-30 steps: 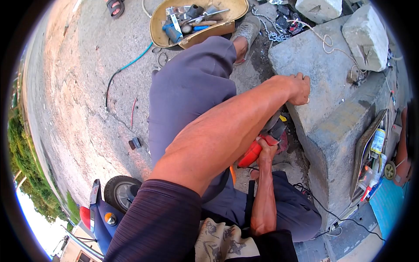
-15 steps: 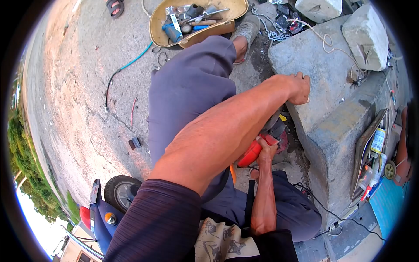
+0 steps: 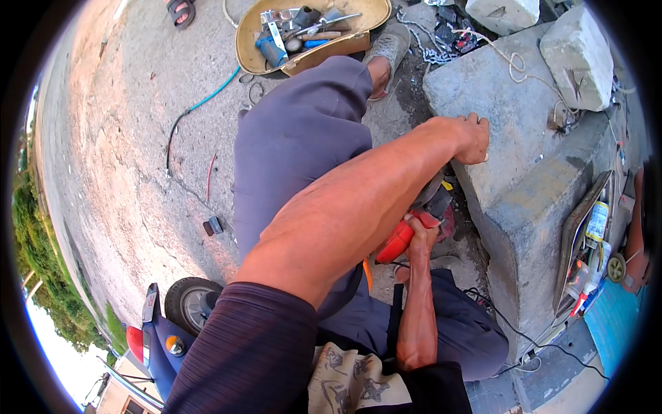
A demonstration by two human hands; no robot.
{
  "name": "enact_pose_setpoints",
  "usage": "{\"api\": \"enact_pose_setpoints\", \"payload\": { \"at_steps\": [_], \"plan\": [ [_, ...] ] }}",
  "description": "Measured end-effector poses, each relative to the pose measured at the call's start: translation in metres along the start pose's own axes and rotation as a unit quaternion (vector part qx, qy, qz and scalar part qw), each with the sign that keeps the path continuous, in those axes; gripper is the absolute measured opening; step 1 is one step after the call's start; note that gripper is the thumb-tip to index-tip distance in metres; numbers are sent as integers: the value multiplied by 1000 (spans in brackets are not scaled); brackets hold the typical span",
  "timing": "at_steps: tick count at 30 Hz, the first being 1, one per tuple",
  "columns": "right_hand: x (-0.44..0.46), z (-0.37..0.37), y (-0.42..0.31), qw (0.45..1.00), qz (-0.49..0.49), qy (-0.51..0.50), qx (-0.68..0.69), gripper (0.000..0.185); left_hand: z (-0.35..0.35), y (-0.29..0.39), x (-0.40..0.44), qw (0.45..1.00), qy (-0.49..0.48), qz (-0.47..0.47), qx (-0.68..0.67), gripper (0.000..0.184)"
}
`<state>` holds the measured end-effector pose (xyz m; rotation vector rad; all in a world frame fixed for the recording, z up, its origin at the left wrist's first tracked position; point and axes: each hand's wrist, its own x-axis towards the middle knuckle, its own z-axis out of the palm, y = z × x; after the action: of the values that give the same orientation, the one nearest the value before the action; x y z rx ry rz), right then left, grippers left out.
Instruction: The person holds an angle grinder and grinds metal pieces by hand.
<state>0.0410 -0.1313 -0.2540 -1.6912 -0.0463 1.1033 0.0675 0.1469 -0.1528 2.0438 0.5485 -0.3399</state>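
My left arm crosses over the right from the lower left. My left hand is closed, knuckles up, at the near edge of a grey concrete block. Whatever its curled fingers may hold is hidden. Below that forearm, my right hand wraps round the red body of a red and black power tool. The tool's dark front part lies close beside the block's side, half covered by my left forearm, so its exact kind cannot be told. My bent knee is left of both hands.
A tan shell-shaped bin of hand tools stands at the top. Broken concrete pieces sit on the block. At right lies a tray with bottles. A black cable trails lower right. A motor scooter stands lower left; a sandal shows top left.
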Motion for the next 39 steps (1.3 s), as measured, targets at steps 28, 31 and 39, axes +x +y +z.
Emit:
{"api": "enact_pose_setpoints", "payload": {
  "at_steps": [28,31,39],
  "plan": [
    [-5,5,-5,1000,3,0,-1,20,2,0,2,1000,2,-4,-7,75],
    [-5,4,-4,1000,4,3,-3,21,3,0,3,1000,4,-7,-7,75],
    [-6,6,-4,1000,3,5,5,22,0,1,0,1000,1,-13,-16,74]
  ]
}}
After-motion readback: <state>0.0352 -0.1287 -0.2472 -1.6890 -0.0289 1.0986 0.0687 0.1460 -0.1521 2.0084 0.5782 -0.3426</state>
